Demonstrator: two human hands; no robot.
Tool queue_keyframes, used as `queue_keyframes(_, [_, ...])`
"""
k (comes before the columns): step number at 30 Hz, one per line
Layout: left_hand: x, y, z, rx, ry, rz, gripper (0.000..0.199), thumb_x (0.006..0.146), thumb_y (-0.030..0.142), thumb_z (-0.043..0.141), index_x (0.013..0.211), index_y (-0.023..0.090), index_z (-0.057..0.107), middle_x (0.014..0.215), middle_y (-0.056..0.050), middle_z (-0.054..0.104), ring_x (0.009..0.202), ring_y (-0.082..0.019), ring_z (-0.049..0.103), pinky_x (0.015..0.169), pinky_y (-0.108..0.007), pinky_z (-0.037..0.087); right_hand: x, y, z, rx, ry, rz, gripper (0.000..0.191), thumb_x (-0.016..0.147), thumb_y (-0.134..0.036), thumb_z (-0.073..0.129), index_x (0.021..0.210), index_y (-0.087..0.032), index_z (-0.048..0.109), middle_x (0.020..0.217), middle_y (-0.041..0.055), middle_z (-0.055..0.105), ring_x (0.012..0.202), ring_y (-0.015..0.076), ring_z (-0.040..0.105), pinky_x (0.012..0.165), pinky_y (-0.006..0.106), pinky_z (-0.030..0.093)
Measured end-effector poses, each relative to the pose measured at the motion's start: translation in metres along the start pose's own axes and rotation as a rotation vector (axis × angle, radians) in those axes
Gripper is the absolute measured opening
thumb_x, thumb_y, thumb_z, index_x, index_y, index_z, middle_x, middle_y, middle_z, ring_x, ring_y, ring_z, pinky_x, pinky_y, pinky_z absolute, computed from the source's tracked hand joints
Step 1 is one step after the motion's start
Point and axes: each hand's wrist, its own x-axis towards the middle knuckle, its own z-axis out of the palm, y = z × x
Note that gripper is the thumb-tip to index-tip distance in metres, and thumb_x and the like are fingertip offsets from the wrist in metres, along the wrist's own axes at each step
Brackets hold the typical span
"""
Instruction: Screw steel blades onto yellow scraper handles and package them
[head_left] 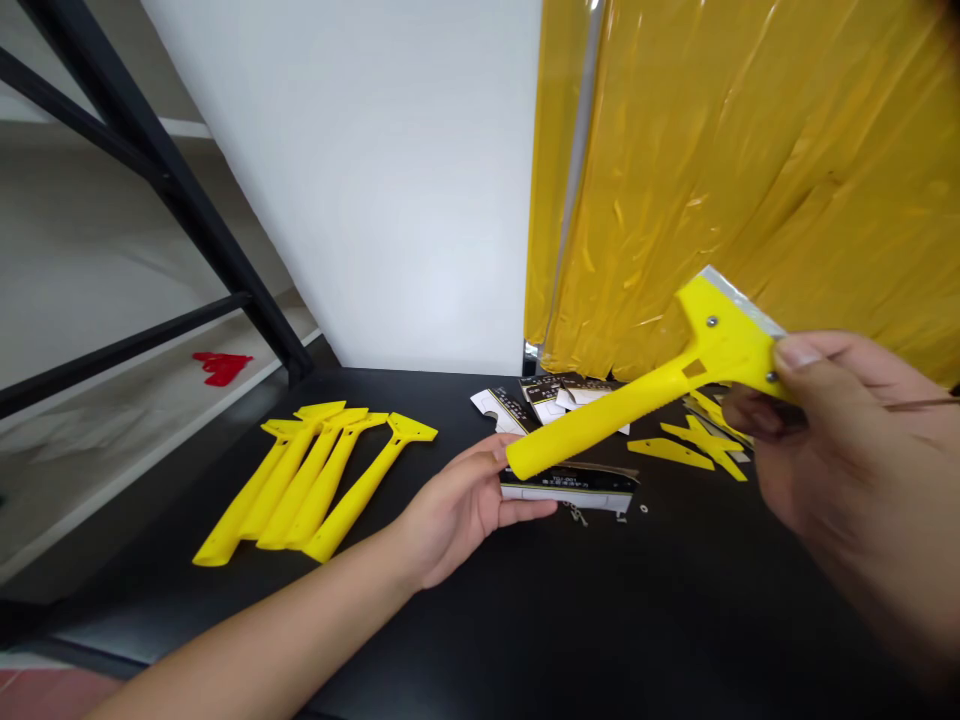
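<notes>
A yellow scraper (600,415) with a metal blade edge and two screws in its head is held up, tilted, above the black table. Its head corner is pinched between the thumb and fingers of my right hand (832,440). My left hand (457,510) grips the butt end of the handle, thumb against it and lower fingers stretched out beneath. Just beyond those fingers is a black-and-white printed card sleeve (570,488); whether they touch it I cannot tell. Small screws (576,514) and a washer (643,509) lie near the sleeve.
Several yellow scraper handles (367,485) lie side by side at the left. More printed card sleeves (555,395) are behind my hands, and flat yellow plates (671,453) lie at the right. A black metal frame (202,240), white panel (390,180) and yellow plastic sheeting (720,150) border the table (525,620).
</notes>
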Motion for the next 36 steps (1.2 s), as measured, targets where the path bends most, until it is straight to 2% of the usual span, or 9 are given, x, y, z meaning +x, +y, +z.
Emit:
queue_keyframes(4, [-0.001, 0.001, 0.003, -0.02, -0.005, -0.006, 0.026, 0.096, 0.019, 0.065, 0.12, 0.016, 0.074, 0.127, -0.014, 0.073, 0.125, -0.03, 0.065, 0.108, -0.054, 0.058, -0.001, -0.003, -0.002, -0.031, 0.012, -0.04, 0.011, 0.083, -0.022, 0.083, 0.084, -0.016, 0.075, 0.07, 0.0003, 0.059, 0.062, 0.0137, 0.053, 0.059, 0.028, 0.034])
queue_keyframes(7, [-0.001, 0.002, 0.004, -0.032, -0.009, -0.044, 0.03, 0.094, 0.021, 0.065, 0.122, 0.016, 0.073, 0.131, -0.015, 0.072, 0.124, -0.034, 0.068, 0.111, -0.057, 0.053, -0.003, -0.003, -0.004, -0.025, -0.016, -0.088, 0.01, 0.083, -0.021, 0.084, 0.084, -0.016, 0.076, 0.07, 0.0007, 0.061, 0.064, 0.0144, 0.054, 0.059, 0.028, 0.036])
queue_keyframes(15, [0.002, -0.003, 0.001, 0.022, 0.142, -0.049, 0.029, 0.095, 0.034, 0.072, 0.116, 0.015, 0.076, 0.115, -0.013, 0.075, 0.106, -0.026, 0.07, 0.095, -0.04, 0.059, -0.006, -0.003, -0.003, -0.078, 0.001, -0.05, 0.013, 0.08, -0.027, 0.088, 0.083, -0.019, 0.078, 0.071, 0.001, 0.066, 0.06, 0.0136, 0.054, 0.054, 0.027, 0.039])
queue_keyframes(20, [0.003, -0.003, 0.003, 0.064, 0.183, 0.014, 0.028, 0.095, 0.037, 0.077, 0.111, 0.014, 0.078, 0.107, -0.011, 0.075, 0.1, -0.023, 0.07, 0.092, -0.036, 0.059, -0.016, -0.005, -0.008, -0.288, 0.024, -0.143, 0.018, 0.082, -0.039, 0.087, 0.087, -0.023, 0.08, 0.078, 0.0031, 0.07, 0.067, 0.0195, 0.06, 0.061, 0.034, 0.045])
queue_keyframes(23, [0.003, -0.004, 0.003, 0.096, 0.22, 0.044, 0.029, 0.097, 0.04, 0.075, 0.11, 0.014, 0.076, 0.107, -0.012, 0.076, 0.101, -0.024, 0.071, 0.093, -0.037, 0.059, -0.024, -0.01, -0.011, -0.474, -0.047, -0.192, 0.014, 0.088, -0.041, 0.082, 0.09, -0.027, 0.079, 0.085, 0.0034, 0.072, 0.074, 0.0211, 0.062, 0.069, 0.037, 0.047])
queue_keyframes(25, [0.003, -0.005, 0.002, 0.107, 0.235, 0.034, 0.029, 0.098, 0.043, 0.075, 0.108, 0.015, 0.075, 0.105, -0.011, 0.076, 0.097, -0.024, 0.072, 0.09, -0.037, 0.059, -0.028, -0.014, -0.011, -0.578, -0.153, -0.241, 0.01, 0.093, -0.04, 0.078, 0.093, -0.029, 0.078, 0.091, 0.0026, 0.074, 0.079, 0.0211, 0.065, 0.074, 0.036, 0.049])
queue_keyframes(29, [0.002, -0.008, 0.001, 0.118, 0.255, -0.047, 0.031, 0.098, 0.048, 0.073, 0.107, 0.018, 0.072, 0.103, -0.01, 0.077, 0.093, -0.026, 0.075, 0.083, -0.037, 0.059, -0.032, -0.017, -0.007, -0.634, -0.351, -0.362, 0.007, 0.099, -0.03, 0.071, 0.094, -0.032, 0.075, 0.09, -0.0012, 0.073, 0.075, 0.0171, 0.063, 0.069, 0.032, 0.048])
queue_keyframes(32, [0.001, -0.009, 0.003, 0.162, 0.296, -0.062, 0.032, 0.095, 0.049, 0.076, 0.105, 0.019, 0.072, 0.105, -0.01, 0.078, 0.091, -0.025, 0.075, 0.08, -0.034, 0.058, -0.032, -0.018, -0.004, -0.646, -0.402, -0.388, 0.013, 0.101, -0.027, 0.068, 0.09, -0.033, 0.071, 0.086, -0.0019, 0.071, 0.071, 0.0161, 0.06, 0.065, 0.031, 0.046])
queue_keyframes(36, [0.0, -0.007, 0.006, 0.283, 0.345, -0.037, 0.032, 0.095, 0.05, 0.077, 0.099, 0.018, 0.073, 0.091, -0.005, 0.076, 0.078, -0.017, 0.069, 0.074, -0.026, 0.054, -0.028, -0.023, -0.009, -0.685, -0.465, -0.447, 0.012, 0.103, -0.027, 0.064, 0.094, -0.032, 0.07, 0.087, 0.0001, 0.07, 0.073, 0.0169, 0.063, 0.065, 0.032, 0.047])
